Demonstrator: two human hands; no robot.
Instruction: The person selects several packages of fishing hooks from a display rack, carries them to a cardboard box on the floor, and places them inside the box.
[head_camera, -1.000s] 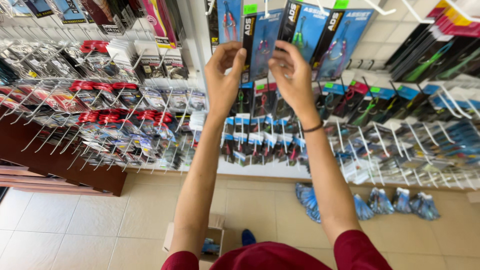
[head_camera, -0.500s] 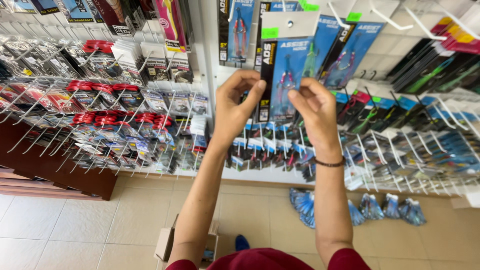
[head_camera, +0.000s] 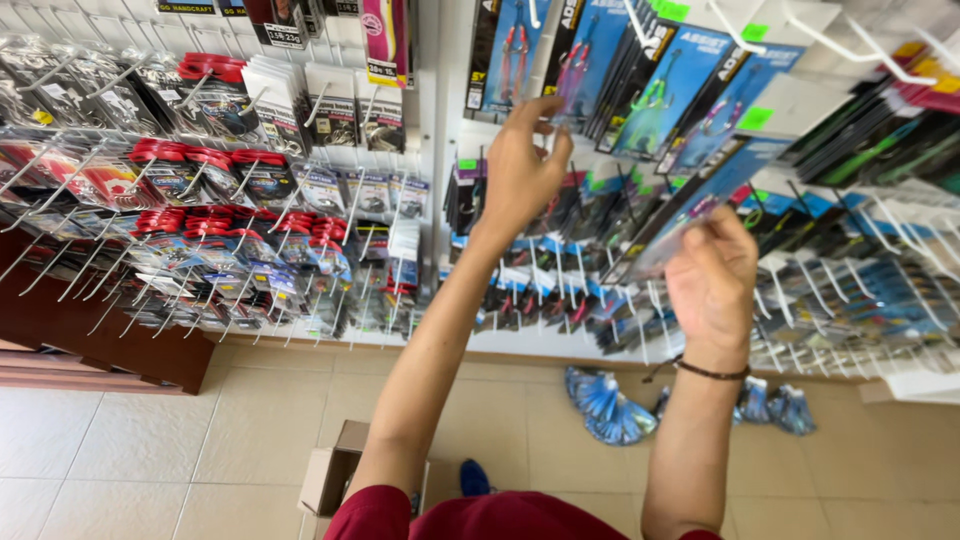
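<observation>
1. Right hand (head_camera: 712, 280) grips a blue hook packet (head_camera: 690, 205), off its peg, before the display wall (head_camera: 440, 120).
2. Left hand (head_camera: 520, 170), fingers spread, touches hanging packets (head_camera: 585, 50) near the wall's top edge; nothing clamped.

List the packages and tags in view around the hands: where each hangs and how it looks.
Blue hook packs: top pegs, tall cards with black edge strips.
Green tags: small squares on those packs.
Blurred blue pack: tilted, in the right hand.
Red-topped packs: left wall rows.
Blue bags: floor, below the display.
</observation>
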